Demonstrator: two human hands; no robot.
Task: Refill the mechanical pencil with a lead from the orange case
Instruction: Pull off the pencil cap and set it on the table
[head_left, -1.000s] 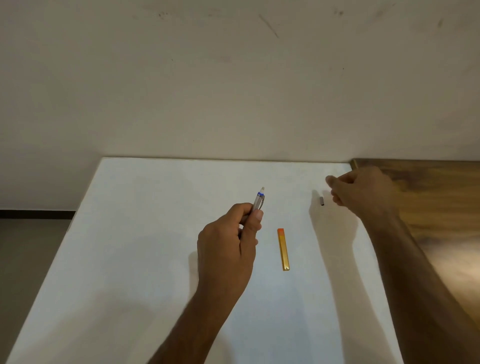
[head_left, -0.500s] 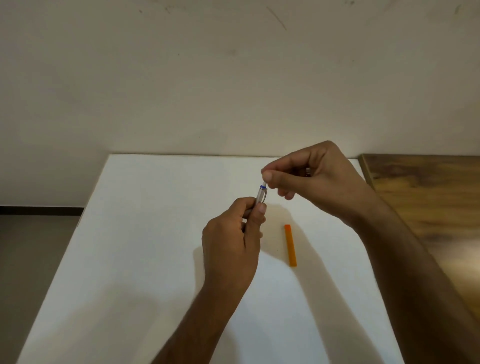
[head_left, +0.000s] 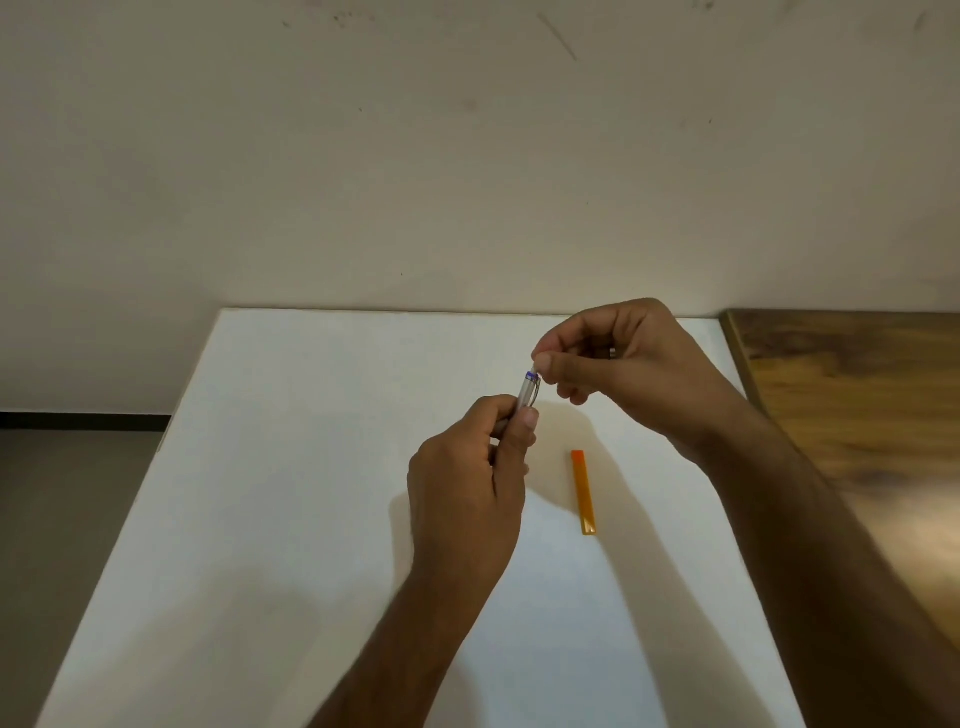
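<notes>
My left hand (head_left: 467, 483) is closed around the lower barrel of the silver mechanical pencil (head_left: 529, 392), which points up and slightly right and has a blue ring near its top. Thumb and forefinger of my right hand (head_left: 618, 374) pinch the small white tip at the pencil's top end. A small grey metallic bit (head_left: 613, 353) shows between the right fingers; I cannot tell what it is. The orange lead case (head_left: 583, 491) lies flat and shut on the white table (head_left: 291, 467), just right of my left hand and apart from both hands.
The white table runs to a pale wall at the back. A wooden surface (head_left: 857, 415) adjoins its right edge. The floor drops away past the left edge.
My right hand has come from the table's back right, beside a small dark cap lying there, over to the pencil's top and closed on its tip. The left hand has barely moved.
</notes>
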